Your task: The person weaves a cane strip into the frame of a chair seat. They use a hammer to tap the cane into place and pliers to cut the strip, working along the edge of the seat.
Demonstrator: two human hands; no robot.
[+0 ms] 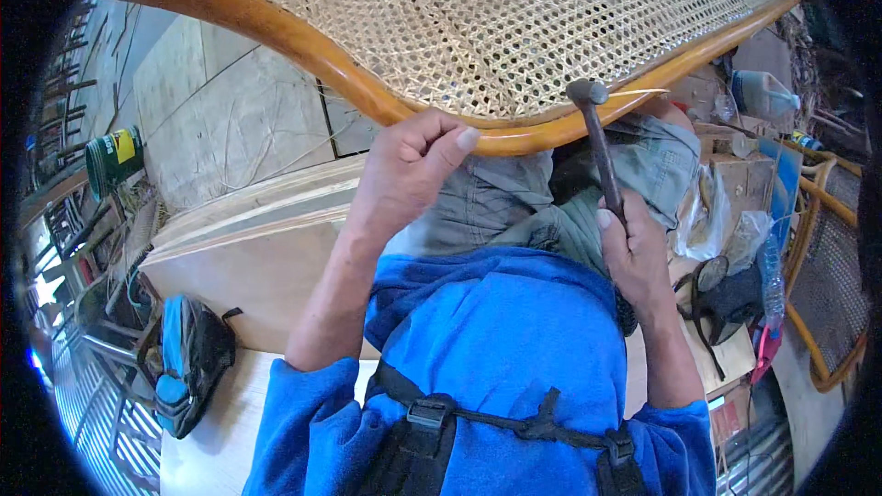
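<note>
Across the top lies a woven cane panel [514, 18] set in a curved, glossy brown rattan frame [533, 138], its near edge above my lap. My left hand [413, 165] is closed on the front bend of this frame, thumb on top; some of its fingers are hidden. In my right hand [634, 248] is a hammer [602, 142] with a dark handle, gripped low. The hammer's head is up over the frame's near right edge; whether it touches, I cannot tell. A thin pale cane strip [640, 92] sticks out to the right beside the head.
Stacked plywood boards [257, 220] lie at left, with a backpack [188, 363] below and a green can [115, 163] farther off. To the right are a translucent jug [765, 94], plastic bags [706, 220], a plastic bottle [774, 285] and another cane-woven frame [834, 285].
</note>
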